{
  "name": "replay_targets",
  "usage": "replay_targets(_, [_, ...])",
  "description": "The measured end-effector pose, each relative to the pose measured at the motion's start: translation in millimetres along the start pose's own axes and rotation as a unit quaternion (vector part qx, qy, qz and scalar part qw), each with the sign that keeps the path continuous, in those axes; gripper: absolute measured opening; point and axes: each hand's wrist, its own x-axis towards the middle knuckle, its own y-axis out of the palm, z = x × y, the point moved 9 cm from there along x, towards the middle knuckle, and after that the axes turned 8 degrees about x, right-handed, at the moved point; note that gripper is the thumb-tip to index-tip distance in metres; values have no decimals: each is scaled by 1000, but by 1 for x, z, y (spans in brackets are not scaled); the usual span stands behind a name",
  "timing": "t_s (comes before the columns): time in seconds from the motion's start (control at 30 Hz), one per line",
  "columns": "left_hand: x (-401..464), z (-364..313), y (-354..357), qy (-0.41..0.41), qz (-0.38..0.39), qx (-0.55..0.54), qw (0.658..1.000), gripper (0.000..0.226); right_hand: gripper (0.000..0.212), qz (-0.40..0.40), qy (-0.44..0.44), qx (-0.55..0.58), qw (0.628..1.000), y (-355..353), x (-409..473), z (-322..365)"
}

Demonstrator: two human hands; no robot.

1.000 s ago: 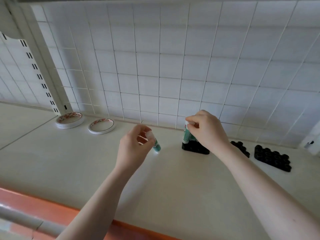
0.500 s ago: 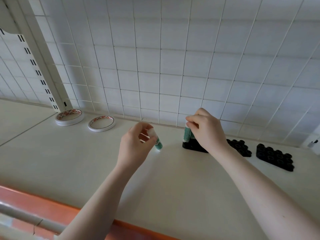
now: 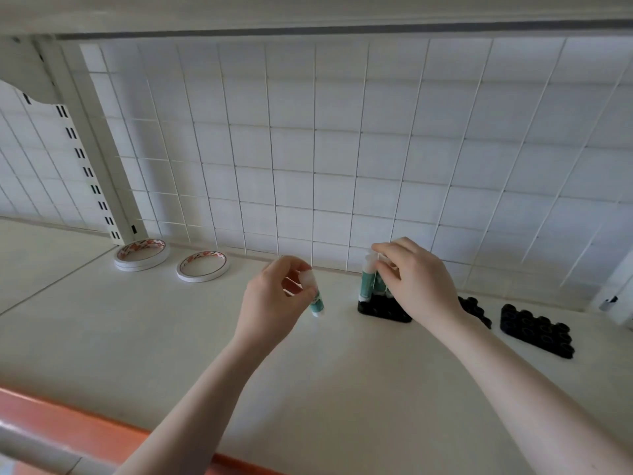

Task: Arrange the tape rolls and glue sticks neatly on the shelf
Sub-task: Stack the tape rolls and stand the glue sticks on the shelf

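Observation:
My left hand (image 3: pixel 274 296) pinches a green-and-white glue stick (image 3: pixel 315 300) by its white cap, its lower end hanging just above the cream shelf (image 3: pixel 171 337). My right hand (image 3: pixel 416 279) grips the top of upright glue sticks (image 3: pixel 368 282) standing in a black holder (image 3: pixel 380 308) near the back wall. Two tape rolls lie flat at the back left: a stacked one (image 3: pixel 142 255) and a single one (image 3: pixel 202 266).
Two more black holders sit to the right, one (image 3: pixel 474 310) partly behind my right wrist and one (image 3: pixel 536 329) farther right. A white grid panel (image 3: pixel 342 149) backs the shelf, a slotted upright (image 3: pixel 89 159) stands left, and an orange edge (image 3: pixel 68 426) runs along the front.
Both hands stay almost where they were. The view has tilted upward a little, so the upper shelf edge now shows. The right hand's fingers have shifted on the upright sticks.

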Motion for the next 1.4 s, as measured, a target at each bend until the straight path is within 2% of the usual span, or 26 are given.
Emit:
replay_targets(0.2, [19,-43,6,55,26,14,998,21,4,-5,7,-36,999,-27,-16,-20])
replay_targets(0.37, [32,-90,32,124,37,14,991,14,9,28,64,-110,991,-40,-41,-52])
replay_targets(0.5, [36,-110,61,166,61,68,982,10,15,79,117,-154,978,-37,-62,-73])
replay_targets(0.63, [41,-110,79,185,71,114,974,10,19,110,153,-145,971,-35,-74,-80])
replay_targets(0.83, [40,-95,91,228,53,167,958,13,19,106,175,-121,971,-39,-79,-86])
replay_targets(1.2, [34,-87,90,276,8,178,945,19,23,124,195,-113,966,-34,-79,-88])
replay_targets(1.4, [28,-93,92,340,-23,197,919,16,23,124,198,-109,966,-32,-79,-89])
